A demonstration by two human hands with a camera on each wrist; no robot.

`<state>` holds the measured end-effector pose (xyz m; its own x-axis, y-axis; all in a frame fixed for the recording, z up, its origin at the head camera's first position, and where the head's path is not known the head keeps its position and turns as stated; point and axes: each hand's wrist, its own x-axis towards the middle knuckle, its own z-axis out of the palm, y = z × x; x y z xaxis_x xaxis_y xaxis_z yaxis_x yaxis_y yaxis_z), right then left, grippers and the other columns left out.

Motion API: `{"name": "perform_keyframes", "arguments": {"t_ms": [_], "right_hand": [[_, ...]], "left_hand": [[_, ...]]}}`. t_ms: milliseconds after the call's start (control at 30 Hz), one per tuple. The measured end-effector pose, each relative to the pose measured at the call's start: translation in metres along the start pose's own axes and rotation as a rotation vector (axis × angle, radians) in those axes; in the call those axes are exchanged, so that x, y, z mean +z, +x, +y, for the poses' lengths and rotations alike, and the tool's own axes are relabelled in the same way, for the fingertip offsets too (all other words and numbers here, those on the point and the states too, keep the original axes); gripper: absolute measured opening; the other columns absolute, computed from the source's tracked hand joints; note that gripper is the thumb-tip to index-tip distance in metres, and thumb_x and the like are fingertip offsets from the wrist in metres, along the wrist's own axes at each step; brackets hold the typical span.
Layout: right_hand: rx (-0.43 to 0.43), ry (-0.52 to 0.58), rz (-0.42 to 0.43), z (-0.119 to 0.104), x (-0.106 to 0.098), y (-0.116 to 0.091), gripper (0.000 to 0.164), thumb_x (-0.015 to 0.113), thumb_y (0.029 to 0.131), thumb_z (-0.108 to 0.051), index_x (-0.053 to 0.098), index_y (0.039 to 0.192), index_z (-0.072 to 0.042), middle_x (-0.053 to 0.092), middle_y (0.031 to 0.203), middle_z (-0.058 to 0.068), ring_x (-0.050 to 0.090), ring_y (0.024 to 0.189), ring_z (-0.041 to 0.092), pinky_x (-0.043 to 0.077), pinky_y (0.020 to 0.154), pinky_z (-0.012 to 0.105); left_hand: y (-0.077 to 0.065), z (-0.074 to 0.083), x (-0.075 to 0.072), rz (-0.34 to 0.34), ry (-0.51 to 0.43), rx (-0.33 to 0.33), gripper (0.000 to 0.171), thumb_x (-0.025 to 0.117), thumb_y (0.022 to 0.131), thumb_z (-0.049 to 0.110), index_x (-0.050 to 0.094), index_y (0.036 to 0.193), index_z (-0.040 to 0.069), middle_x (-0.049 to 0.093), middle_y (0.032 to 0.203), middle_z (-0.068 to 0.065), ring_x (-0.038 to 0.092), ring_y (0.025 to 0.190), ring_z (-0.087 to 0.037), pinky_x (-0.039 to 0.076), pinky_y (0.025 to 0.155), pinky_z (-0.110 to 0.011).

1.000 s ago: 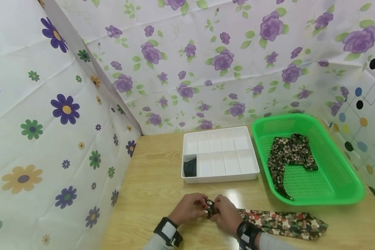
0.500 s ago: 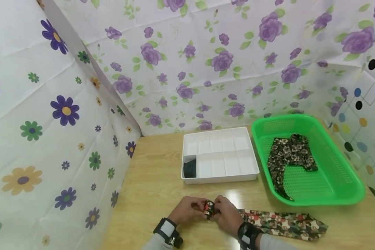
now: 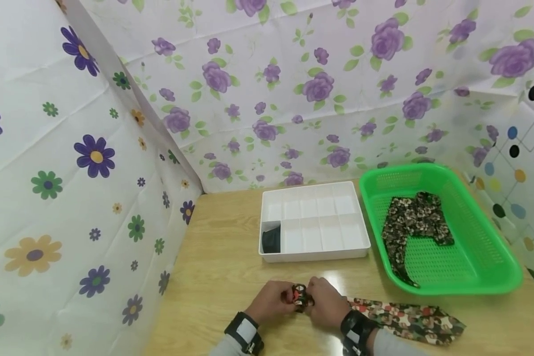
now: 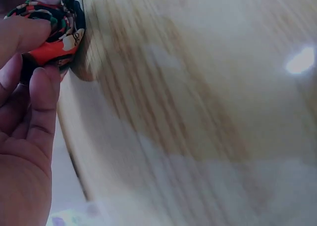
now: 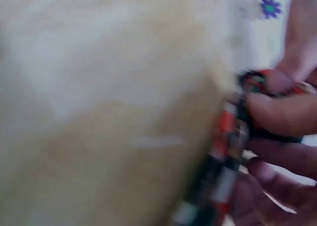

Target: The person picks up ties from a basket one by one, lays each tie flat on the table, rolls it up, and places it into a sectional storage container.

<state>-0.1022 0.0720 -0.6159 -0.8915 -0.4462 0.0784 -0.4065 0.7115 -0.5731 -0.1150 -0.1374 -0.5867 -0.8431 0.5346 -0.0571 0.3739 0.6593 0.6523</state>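
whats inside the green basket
A dark floral cloth lies in the basket, a tapered end toward the near rim. The floor under it is covered; anything there can't be seen.

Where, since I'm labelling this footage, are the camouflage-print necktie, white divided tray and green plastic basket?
Camouflage-print necktie point(image 3: 427, 324), head view: flat part near pointed end.
White divided tray point(image 3: 315, 255), head view: near outer wall.
Green plastic basket point(image 3: 440, 264), head view: bare perforated floor.
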Motion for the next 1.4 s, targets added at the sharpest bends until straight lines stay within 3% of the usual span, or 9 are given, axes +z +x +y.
{"name": "perform_keyframes", "arguments": {"t_ms": [100,233,300,433,600,867,1000,1167,1400], "right_hand": [[0.016,0.020,-0.038,-0.005,-0.013,0.001,0.017,0.083,0.073,-0.015,0.068,0.082,-0.016,0.058,0.093,-0.007,0.053,0.083,0.011,0.047,0.069,0.028],[-0.012,0.074,-0.051,-0.014,-0.025,0.001,0.040,0.083,0.081,-0.017,0.068,0.119,-0.014,0.062,0.112,-0.005,0.062,0.098,0.011,0.058,0.082,0.034],[-0.041,0.072,-0.047,-0.016,-0.025,0.001,0.042,0.082,0.085,-0.019,0.066,0.124,-0.017,0.063,0.116,-0.006,0.063,0.102,0.010,0.059,0.086,0.035],[-0.041,0.041,-0.004,-0.012,-0.019,-0.003,0.032,0.082,0.086,-0.019,0.067,0.114,-0.022,0.063,0.106,-0.010,0.062,0.095,0.006,0.057,0.081,0.031],[0.015,0.058,0.054,-0.008,-0.013,-0.011,0.029,0.083,0.085,-0.021,0.064,0.106,-0.026,0.058,0.100,-0.015,0.058,0.088,0.002,0.052,0.073,0.026],[0.174,0.208,0.073,-0.011,-0.012,-0.025,0.030,0.082,0.086,-0.019,0.058,0.100,-0.029,0.056,0.090,-0.014,0.052,0.074,0.002,0.044,0.062,0.020],[0.177,0.287,0.098,-0.005,-0.006,-0.029,0.033,0.081,0.085,-0.014,0.057,0.103,-0.029,0.057,0.089,-0.013,0.053,0.073,0.002,0.046,0.061,0.020],[0.211,0.327,0.090,-0.003,-0.004,-0.031,0.033,0.079,0.087,-0.011,0.056,0.104,-0.027,0.059,0.090,-0.012,0.055,0.076,0.003,0.047,0.064,0.020],[0.229,0.336,0.082,-0.007,-0.007,-0.033,0.032,0.079,0.086,-0.008,0.057,0.102,-0.025,0.059,0.089,-0.010,0.055,0.077,0.004,0.046,0.063,0.020]], "left_hand": [[0.003,0.004,0.000,-0.008,0.054,0.028,0.028,0.085,0.078,0.007,0.059,0.074,0.017,0.057,0.072,0.014,0.049,0.067,0.006,0.044,0.061,-0.012],[0.007,0.011,-0.001,-0.025,0.108,0.028,0.028,0.085,0.078,0.008,0.059,0.075,0.018,0.055,0.072,0.016,0.047,0.066,0.006,0.043,0.062,-0.011],[0.008,0.014,-0.001,-0.022,0.118,0.030,0.028,0.086,0.077,0.008,0.060,0.076,0.018,0.055,0.073,0.016,0.047,0.067,0.006,0.043,0.062,-0.011],[0.006,0.018,0.001,-0.012,0.103,0.028,0.026,0.086,0.079,0.010,0.061,0.080,0.018,0.060,0.079,0.013,0.049,0.072,0.005,0.044,0.066,-0.013],[0.001,0.016,0.004,-0.002,0.038,-0.008,0.027,0.086,0.081,0.007,0.065,0.095,0.017,0.070,0.099,0.007,0.055,0.083,0.004,0.049,0.072,-0.015],[-0.002,0.012,0.006,-0.005,-0.115,-0.040,0.031,0.081,0.080,-0.004,0.060,0.095,0.013,0.072,0.127,-0.006,0.062,0.090,0.002,0.055,0.075,-0.016],[-0.002,0.010,0.006,-0.011,-0.206,-0.060,0.031,0.082,0.082,-0.003,0.061,0.099,0.012,0.072,0.126,-0.007,0.065,0.090,0.001,0.057,0.076,-0.016],[-0.001,0.007,0.010,-0.018,-0.295,-0.097,0.042,0.083,0.084,0.000,0.063,0.118,0.012,0.073,0.117,-0.006,0.068,0.092,-0.002,0.058,0.079,-0.018],[-0.003,0.005,0.013,-0.008,-0.319,-0.121,0.046,0.084,0.083,0.002,0.064,0.124,0.011,0.072,0.113,-0.004,0.068,0.092,-0.002,0.060,0.080,-0.019]]}}
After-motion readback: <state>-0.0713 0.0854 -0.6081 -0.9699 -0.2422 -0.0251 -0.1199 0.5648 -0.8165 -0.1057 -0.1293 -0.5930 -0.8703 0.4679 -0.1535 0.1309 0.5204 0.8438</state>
